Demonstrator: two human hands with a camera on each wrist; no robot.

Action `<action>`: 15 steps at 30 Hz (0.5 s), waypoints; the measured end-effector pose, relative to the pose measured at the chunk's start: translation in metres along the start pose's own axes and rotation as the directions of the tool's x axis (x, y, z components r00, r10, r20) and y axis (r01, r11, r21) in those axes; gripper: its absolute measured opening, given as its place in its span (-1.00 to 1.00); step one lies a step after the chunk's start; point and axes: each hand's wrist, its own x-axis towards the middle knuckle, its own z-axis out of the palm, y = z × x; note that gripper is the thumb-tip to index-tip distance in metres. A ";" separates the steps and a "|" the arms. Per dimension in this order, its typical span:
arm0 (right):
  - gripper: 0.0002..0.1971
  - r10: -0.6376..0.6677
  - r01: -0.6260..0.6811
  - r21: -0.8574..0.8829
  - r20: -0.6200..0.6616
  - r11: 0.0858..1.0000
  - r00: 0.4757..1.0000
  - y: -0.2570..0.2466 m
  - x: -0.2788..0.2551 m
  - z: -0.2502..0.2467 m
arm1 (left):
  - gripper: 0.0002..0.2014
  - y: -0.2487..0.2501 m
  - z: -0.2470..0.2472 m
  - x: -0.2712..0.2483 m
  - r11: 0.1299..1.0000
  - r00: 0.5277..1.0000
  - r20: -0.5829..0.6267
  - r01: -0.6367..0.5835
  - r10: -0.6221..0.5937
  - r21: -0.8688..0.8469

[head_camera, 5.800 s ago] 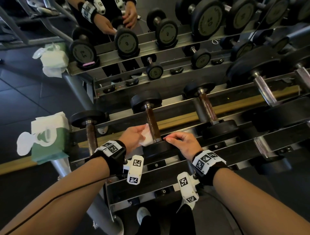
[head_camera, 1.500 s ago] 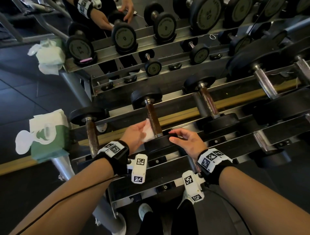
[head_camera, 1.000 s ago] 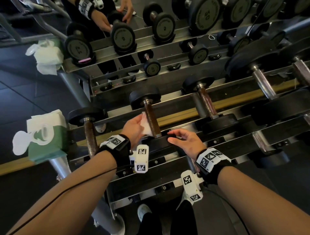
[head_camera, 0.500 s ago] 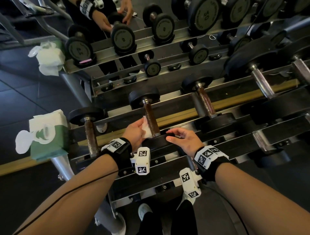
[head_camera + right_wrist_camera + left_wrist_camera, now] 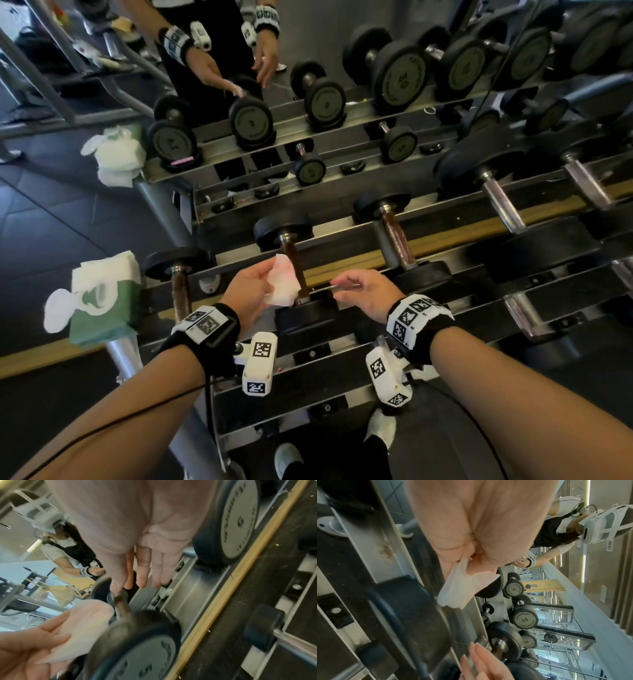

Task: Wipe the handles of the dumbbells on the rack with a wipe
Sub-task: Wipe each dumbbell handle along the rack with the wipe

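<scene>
Holding a crumpled white wipe (image 5: 281,286) bunched between thumb and fingers, the left hand (image 5: 251,294) keeps it just beside the brown, worn handle (image 5: 295,265) of the dumbbell (image 5: 301,274) at the centre of the head view; whether the cloth touches the bar here I cannot tell. Bunching it that way probably gives a thick pad to wrap round the bar. The dumbbell lies across the rack (image 5: 445,236), one head (image 5: 282,229) toward the mirror and the near head (image 5: 305,317) just below the hands, so the handle lies exposed between the rails. Just right of the handle the right hand (image 5: 364,294) hovers with fingers straight and relaxed, holding nothing, apparently placed to steady the near head or roll the bar. At the left edge of the frame a green pack of wipes (image 5: 99,301) sits on the rack's end, within reach for a fresh sheet. Neighbouring handles, one left (image 5: 180,291) and one right (image 5: 394,240), likely remain to be wiped.
</scene>
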 end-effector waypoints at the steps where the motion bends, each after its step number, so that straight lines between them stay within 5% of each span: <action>1: -0.73 -0.030 0.029 -0.023 -0.017 0.999 0.999 -0.004 -0.002 -0.014 | -0.38 0.007 0.007 0.002 1.000 1.000 -0.004 -0.020 0.020 -0.011; 5: -0.77 -0.135 0.128 -0.051 -0.153 0.990 0.979 -0.008 -0.014 -0.075 | -0.41 0.030 0.049 0.014 0.998 0.998 -0.007 -0.065 0.065 0.004; 10: -0.78 -0.117 0.086 -0.103 -0.345 0.991 0.931 0.028 -0.029 -0.131 | -0.41 0.037 0.114 0.034 0.980 0.988 0.025 -0.156 0.154 0.123; 15: -0.69 -0.016 -0.018 -0.101 -0.335 0.995 0.942 0.075 -0.028 -0.149 | -0.39 0.031 0.172 0.056 0.969 0.985 -0.037 -0.159 0.169 0.186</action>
